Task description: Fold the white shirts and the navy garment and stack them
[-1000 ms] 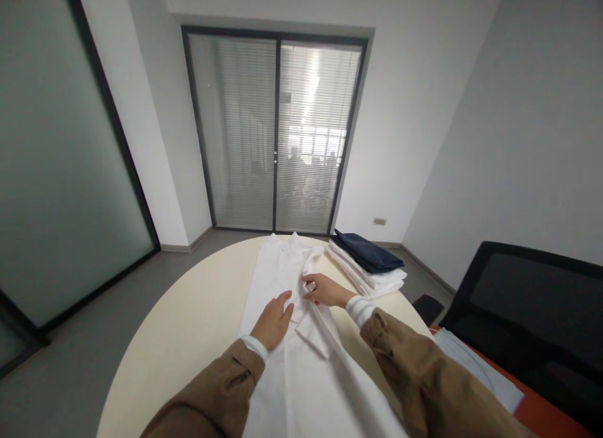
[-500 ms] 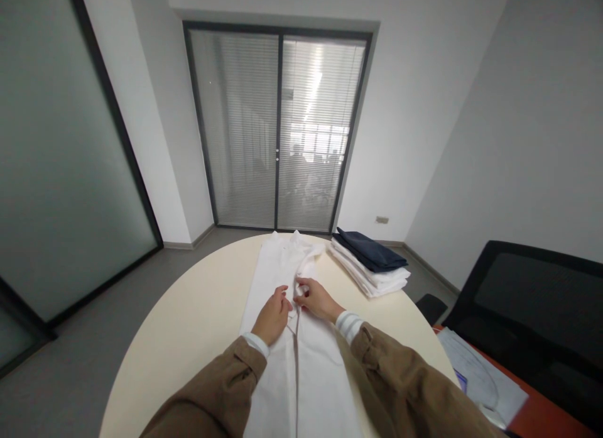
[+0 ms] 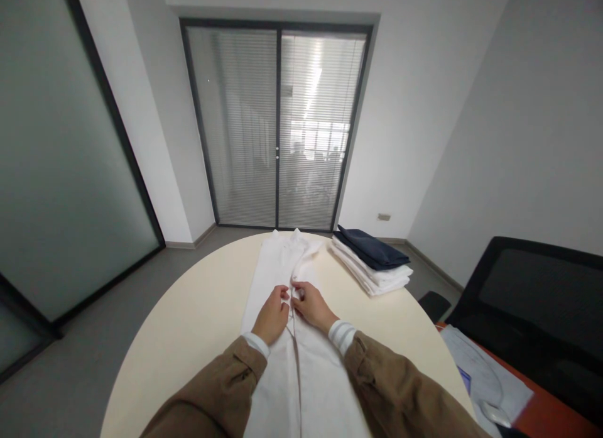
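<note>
A white shirt (image 3: 320, 378) lies lengthwise on the round cream table (image 3: 188, 328), its front opening running down the middle and its far end close to the table's back edge. My left hand (image 3: 273, 313) rests on the shirt left of the opening, fingers curled at the cloth edge. Opposite it, my right hand (image 3: 311, 305) pinches the edge of the shirt's front between thumb and fingers. The fingertips of both hands nearly meet at the opening. Whatever small part lies between them is too small to make out.
A stack of folded white cloths (image 3: 372, 278) topped by a folded dark navy cloth (image 3: 372, 248) sits at the table's back right. To the right stand a black mesh chair (image 3: 541, 300) and a red surface with papers (image 3: 490, 375). A glass door (image 3: 277, 124) is behind.
My right hand has shifted slightly left, closer to my left hand. The left hand's fingers have curled in more at the shirt opening. The view has shifted a little.
</note>
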